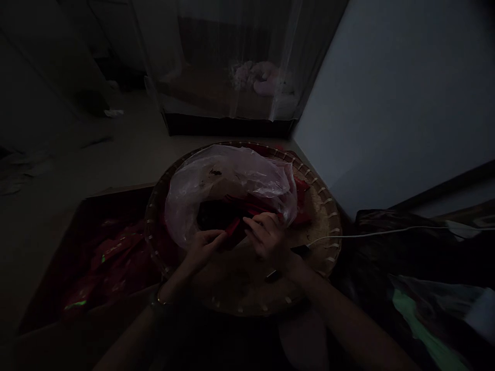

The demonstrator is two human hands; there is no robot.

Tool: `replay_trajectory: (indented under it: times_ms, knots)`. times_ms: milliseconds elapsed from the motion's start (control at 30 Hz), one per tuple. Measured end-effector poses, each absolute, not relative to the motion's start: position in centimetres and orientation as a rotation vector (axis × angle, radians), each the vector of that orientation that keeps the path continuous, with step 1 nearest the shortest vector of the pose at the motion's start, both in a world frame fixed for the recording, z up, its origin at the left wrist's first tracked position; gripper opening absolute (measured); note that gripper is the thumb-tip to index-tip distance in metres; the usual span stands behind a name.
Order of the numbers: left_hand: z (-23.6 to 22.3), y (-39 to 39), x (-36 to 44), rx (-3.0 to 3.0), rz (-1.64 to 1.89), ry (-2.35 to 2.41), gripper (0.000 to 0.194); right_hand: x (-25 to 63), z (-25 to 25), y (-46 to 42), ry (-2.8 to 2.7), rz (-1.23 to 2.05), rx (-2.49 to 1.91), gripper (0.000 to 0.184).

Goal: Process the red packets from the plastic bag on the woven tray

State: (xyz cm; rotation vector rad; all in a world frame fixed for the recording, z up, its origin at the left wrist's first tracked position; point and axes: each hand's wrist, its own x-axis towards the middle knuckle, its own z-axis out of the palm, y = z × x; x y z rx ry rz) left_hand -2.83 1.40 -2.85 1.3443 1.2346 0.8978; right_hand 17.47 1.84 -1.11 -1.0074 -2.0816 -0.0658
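The scene is very dim. My left hand [204,246] pinches a small red piece [232,226] between thumb and fingers; it looks like cloth or paper, but I cannot tell which. Close by on its right, my right hand [267,236] has its fingers drawn together; what they hold, if anything, is too dark to make out. Both hands are over a round woven bamboo tray [333,219]. On the tray, just beyond them, a clear plastic bag [235,159] lies open, with dark and red pieces in its mouth.
More red pieces [303,190] lie on the tray's right side. A white cable [371,233] runs to a dark device [300,251] on the tray. A box [50,273] of red packets stands left. Dark bags [379,263] are at right, beside a wall [406,103].
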Motion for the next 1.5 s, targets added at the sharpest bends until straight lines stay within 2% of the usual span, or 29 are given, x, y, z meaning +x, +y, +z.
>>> replay_trajectory:
  times_ms: [233, 433, 567, 700, 800, 967, 1200, 1333, 1433, 1500]
  knots:
    - [-2.4, 1.4, -2.7, 1.32, 0.861, 1.239, 0.042, 17.4, -1.3, 2.2, -2.132, -0.12, -0.961, 0.03]
    - [-2.6, 1.4, -2.8, 1.433, 0.87, 1.282, 0.039, 17.0, -1.5, 2.3, -2.138, -0.005, -0.964, 0.019]
    - [-3.0, 1.3, -2.9, 1.559, 0.891, 1.269, 0.035, 16.7, -1.0, 2.4, -2.022, 0.126, -1.035, 0.029]
    - [-3.1, 1.3, -2.9, 1.556, 0.944, 1.297, 0.034, 16.8, -0.5, 2.3, -2.052, 0.042, -1.103, 0.034]
    - [-3.3, 1.3, -3.0, 1.514, 0.961, 1.288, 0.034, 16.9, -0.6, 2.1, -2.086, -0.007, -1.069, 0.031]
    - [-3.3, 1.3, -3.0, 1.508, 0.956, 1.292, 0.035, 16.9, -0.6, 2.3, -2.061, 0.04, -1.045, 0.013]
    - [-3.1, 1.5, -3.1, 1.417, 1.007, 1.327, 0.028, 16.7, 0.1, 2.5, -2.196, 0.167, -0.955, 0.016]
    - [-3.2, 1.8, -3.3, 1.227, 1.01, 1.304, 0.031, 16.5, 0.4, 2.1, -2.174, 0.575, -1.145, 0.007]
    - [-3.4, 1.9, -3.4, 1.161, 0.993, 1.296, 0.034, 16.4, 0.4, 2.2, -1.999, 1.163, -1.256, 0.011]
    - [-3.4, 2.0, -3.3, 1.196, 0.96, 1.299, 0.035, 16.3, 0.3, 2.4, -1.748, 1.617, -1.163, 0.021]
